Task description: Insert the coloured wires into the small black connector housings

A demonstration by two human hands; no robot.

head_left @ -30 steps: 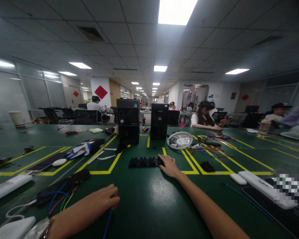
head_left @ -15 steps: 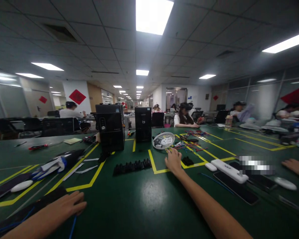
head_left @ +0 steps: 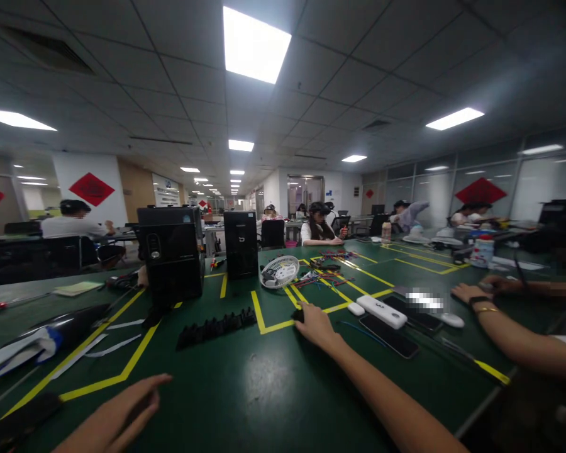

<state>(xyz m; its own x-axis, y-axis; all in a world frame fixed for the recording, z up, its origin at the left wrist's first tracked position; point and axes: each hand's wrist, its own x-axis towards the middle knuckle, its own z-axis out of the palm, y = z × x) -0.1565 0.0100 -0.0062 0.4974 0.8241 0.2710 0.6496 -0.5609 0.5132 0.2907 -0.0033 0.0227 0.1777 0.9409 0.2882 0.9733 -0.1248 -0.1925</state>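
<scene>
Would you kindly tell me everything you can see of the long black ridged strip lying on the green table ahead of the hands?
The black ridged strip is a long, narrow row of small upright blocks, matte and plastic-looking, though blurred. It lies flat on the green table, slanting up toward the right, its right end meeting a yellow tape line. It sits in front of the larger black computer case. Neither hand touches it; the right hand rests further right.

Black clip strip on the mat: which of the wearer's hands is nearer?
Right. The right hand lies flat on the mat just right of the black clip strip, past its right end. The left hand hovers nearer the camera, lower left of the strip, clearly farther off.
</scene>
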